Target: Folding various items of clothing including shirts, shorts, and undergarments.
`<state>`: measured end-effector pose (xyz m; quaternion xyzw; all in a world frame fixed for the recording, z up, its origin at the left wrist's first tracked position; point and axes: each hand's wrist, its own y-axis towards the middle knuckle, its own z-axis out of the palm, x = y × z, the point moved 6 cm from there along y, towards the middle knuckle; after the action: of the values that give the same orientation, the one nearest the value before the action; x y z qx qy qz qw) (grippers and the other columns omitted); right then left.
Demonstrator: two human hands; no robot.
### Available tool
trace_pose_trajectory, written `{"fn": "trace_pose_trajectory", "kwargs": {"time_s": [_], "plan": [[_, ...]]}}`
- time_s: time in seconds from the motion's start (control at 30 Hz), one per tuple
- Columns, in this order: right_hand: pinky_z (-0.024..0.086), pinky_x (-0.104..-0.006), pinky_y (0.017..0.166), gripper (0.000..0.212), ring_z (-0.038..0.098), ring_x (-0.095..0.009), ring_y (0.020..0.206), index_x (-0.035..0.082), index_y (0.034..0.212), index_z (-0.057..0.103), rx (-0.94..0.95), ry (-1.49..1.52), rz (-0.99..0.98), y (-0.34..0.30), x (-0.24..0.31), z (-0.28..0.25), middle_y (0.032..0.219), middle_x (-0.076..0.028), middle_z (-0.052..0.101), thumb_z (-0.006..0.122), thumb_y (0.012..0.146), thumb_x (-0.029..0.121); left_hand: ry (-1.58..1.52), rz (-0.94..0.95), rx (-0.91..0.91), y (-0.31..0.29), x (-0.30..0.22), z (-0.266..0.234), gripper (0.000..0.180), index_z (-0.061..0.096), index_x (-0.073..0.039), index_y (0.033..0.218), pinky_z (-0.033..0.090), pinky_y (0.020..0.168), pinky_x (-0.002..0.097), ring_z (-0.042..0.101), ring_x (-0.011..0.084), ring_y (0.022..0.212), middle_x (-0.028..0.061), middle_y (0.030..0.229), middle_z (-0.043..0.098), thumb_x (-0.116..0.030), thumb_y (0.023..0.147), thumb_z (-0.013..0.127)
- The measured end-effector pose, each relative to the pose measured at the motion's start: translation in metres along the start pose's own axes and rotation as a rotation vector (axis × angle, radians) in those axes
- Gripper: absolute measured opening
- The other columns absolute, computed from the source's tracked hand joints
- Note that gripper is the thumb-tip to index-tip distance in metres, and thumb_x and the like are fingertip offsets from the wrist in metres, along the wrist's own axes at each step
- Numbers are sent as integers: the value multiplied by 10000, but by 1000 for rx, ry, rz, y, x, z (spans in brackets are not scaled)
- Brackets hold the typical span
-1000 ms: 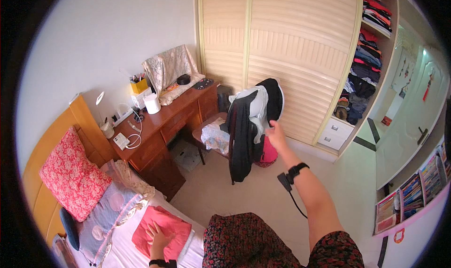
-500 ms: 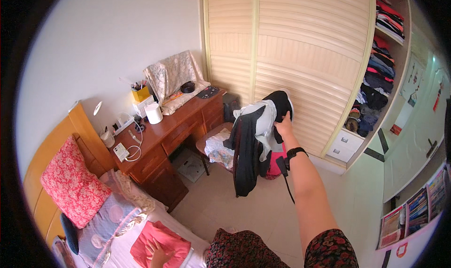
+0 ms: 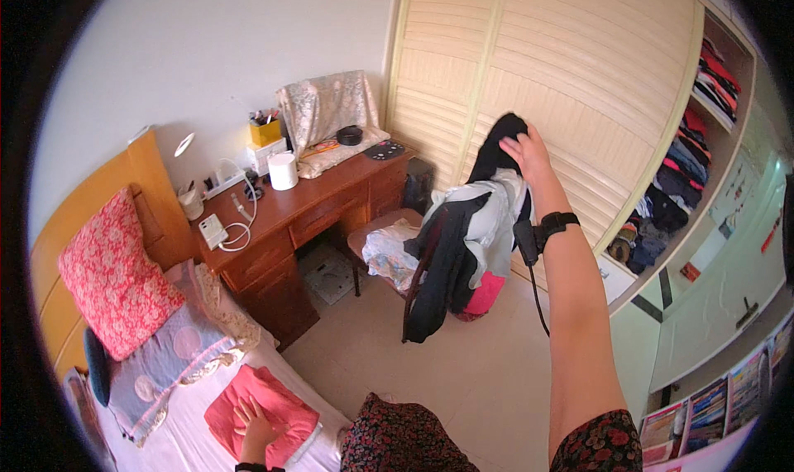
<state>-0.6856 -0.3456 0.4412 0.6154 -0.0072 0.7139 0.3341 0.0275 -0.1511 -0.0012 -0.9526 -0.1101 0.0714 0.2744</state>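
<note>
My left hand (image 3: 255, 426) lies flat with spread fingers on a folded red garment (image 3: 291, 404), which rests on the bed (image 3: 184, 398). My right arm reaches forward, and my right hand (image 3: 527, 151) grips the upper end of a black garment (image 3: 495, 156) above the chair back. That garment's lower part runs down behind other clothes. Over the chair (image 3: 365, 235) hang a light grey garment (image 3: 501, 231) and another dark one (image 3: 430, 305), with something bright pink (image 3: 488, 293) low behind them. A crumpled pale patterned cloth (image 3: 389, 255) sits on the seat.
A wooden desk (image 3: 310, 213) with a white cylinder (image 3: 283, 171) and a pen box (image 3: 265, 131) stands at the far left. Behind the chair is a louvred wardrobe (image 3: 571, 125). Stacked clothes (image 3: 682, 162) fill its open right side. A red patterned pillow (image 3: 120, 274) leans on the headboard.
My right hand has risen, pulling the black garment's top upward off the chair back. My left hand stays on the red garment. The view has shifted somewhat.
</note>
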Motion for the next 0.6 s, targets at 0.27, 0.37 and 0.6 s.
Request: {"fn": "trace_pose_trajectory", "kwargs": {"time_s": [0.27,0.37,0.6], "plan": [[424,-509,1007,423,531,-338,1118,23,1287,384,439,466,-193,-30,100,169,1216,-174,512,376,873,-61,-29,2,-19,-8,-3,-3,1349,-122,-103,1466,150,966,762,-118,453,1385,200,1523,-150,-683,584,719],[427,-507,1007,378,546,-311,1090,21,1269,414,536,511,-201,-66,131,209,1164,-161,546,395,893,-14,-31,3,1,-10,4,3,1331,-106,-99,1469,143,956,772,-102,458,1386,201,1520,-161,-705,597,696],[431,-287,869,283,563,-140,973,34,1142,571,517,-237,-50,-170,121,224,1043,-39,626,419,914,104,-946,670,64,-53,-78,-96,1060,30,-74,1482,276,1087,478,212,344,1384,241,1502,146,-598,780,627]]}}
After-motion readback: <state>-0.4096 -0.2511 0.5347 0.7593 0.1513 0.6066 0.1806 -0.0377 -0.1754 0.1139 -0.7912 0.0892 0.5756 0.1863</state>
